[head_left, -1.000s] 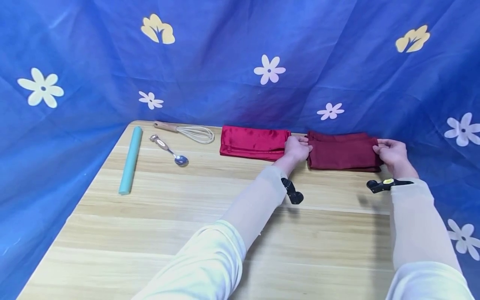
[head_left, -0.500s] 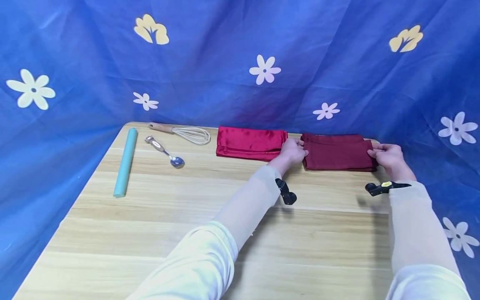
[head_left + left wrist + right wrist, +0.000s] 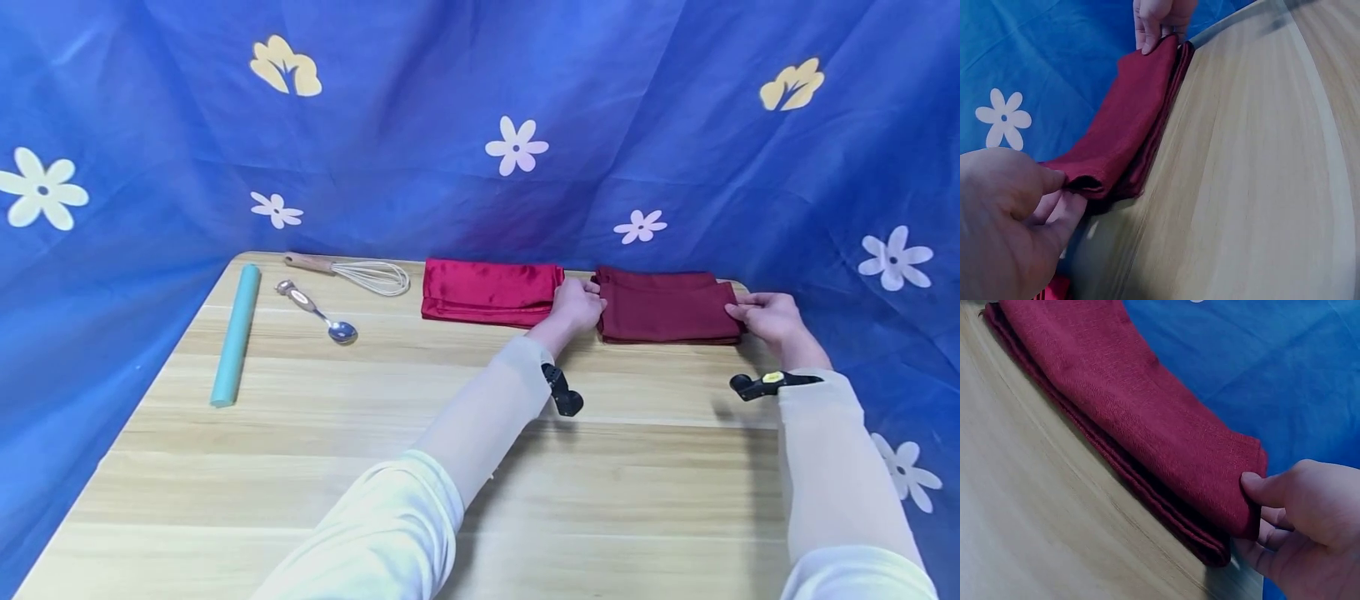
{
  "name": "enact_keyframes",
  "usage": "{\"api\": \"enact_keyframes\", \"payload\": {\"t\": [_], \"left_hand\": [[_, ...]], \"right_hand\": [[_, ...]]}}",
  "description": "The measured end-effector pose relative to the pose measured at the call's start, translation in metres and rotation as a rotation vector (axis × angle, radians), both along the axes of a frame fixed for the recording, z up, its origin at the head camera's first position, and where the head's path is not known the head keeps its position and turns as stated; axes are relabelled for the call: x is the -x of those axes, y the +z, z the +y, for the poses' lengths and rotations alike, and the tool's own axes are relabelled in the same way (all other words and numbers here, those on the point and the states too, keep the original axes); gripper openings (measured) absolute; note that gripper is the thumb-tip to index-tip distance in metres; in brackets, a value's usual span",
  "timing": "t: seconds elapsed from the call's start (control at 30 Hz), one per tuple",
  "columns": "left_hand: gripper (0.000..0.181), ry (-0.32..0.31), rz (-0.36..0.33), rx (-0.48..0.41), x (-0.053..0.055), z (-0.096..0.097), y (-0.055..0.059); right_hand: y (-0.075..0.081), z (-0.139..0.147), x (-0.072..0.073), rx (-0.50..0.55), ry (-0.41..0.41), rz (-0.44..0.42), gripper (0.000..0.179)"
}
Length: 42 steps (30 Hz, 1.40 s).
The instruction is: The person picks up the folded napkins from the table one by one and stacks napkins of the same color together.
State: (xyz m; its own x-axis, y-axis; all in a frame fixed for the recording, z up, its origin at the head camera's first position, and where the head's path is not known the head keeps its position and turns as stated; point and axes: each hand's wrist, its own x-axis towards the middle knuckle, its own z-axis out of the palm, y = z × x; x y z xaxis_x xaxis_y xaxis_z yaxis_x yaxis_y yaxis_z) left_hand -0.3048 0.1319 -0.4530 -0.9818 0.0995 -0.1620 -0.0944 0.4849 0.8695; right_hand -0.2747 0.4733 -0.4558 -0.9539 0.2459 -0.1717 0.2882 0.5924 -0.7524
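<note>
A folded maroon cloth (image 3: 667, 310) lies near the table's back right edge, its layers showing along the front. My left hand (image 3: 579, 305) pinches its left end between thumb and fingers; in the left wrist view that end of the upper layer curls up, with a gap under it. At the opposite end, my right hand (image 3: 768, 321) has its thumb on top and fingers beneath. The right wrist view shows this thumb pressing the corner of the upper fold (image 3: 1147, 425), raised a little over the lower layers (image 3: 1116, 462). Just left of my left hand lies a shiny red folded cloth (image 3: 491, 290).
On the left of the wooden table (image 3: 337, 467) are a turquoise rod (image 3: 236, 337), a spoon (image 3: 315, 312) and a whisk (image 3: 367, 275) with a wooden handle. A blue flowered curtain (image 3: 420, 108) hangs right behind the back edge.
The head view has turned slightly, so everything appears shifted left and a little down. Both hands keep hold of the maroon cloth's ends, which stays in nearly the same place.
</note>
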Motion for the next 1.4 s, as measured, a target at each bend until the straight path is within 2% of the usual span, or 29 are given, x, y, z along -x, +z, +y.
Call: {"api": "enact_keyframes", "payload": {"t": [0.27,0.5,0.67,0.83,0.87,1.03,1.07,1.1,1.27,1.4], "left_hand": [[0.016,-0.037,0.000,0.086,-0.003,-0.003,-0.010],[0.012,0.009,-0.019,-0.006,0.004,-0.001,-0.010],[0.010,0.042,-0.032,-0.030,0.003,0.000,-0.009],[0.012,0.032,-0.036,0.002,0.001,0.000,-0.010],[0.013,0.031,-0.030,0.004,0.005,0.002,-0.015],[0.015,0.023,-0.022,0.038,0.003,0.001,-0.013],[0.015,0.023,-0.021,0.054,0.003,0.001,-0.012],[0.016,0.017,-0.023,0.072,-0.002,-0.001,-0.007],[0.028,-0.008,0.005,0.203,-0.006,0.002,-0.003],[0.032,-0.006,0.007,0.226,-0.007,0.004,-0.005]], "right_hand": [[-0.010,-0.007,-0.001,-0.120,0.003,0.012,0.045],[-0.005,-0.008,0.001,-0.058,-0.013,0.043,0.045],[-0.008,-0.009,0.003,-0.078,-0.023,0.040,0.045],[-0.011,-0.007,0.002,-0.098,-0.053,0.027,0.043],[-0.011,-0.007,0.002,-0.097,-0.058,0.026,0.042],[-0.011,-0.007,0.000,-0.088,-0.077,0.017,0.044],[-0.011,-0.007,0.000,-0.095,-0.077,0.008,0.046],[-0.011,-0.007,0.000,-0.100,-0.074,-0.002,0.048],[-0.011,-0.005,-0.002,-0.126,-0.049,-0.040,0.052],[-0.012,-0.003,-0.001,-0.123,-0.026,-0.012,0.046]]}}
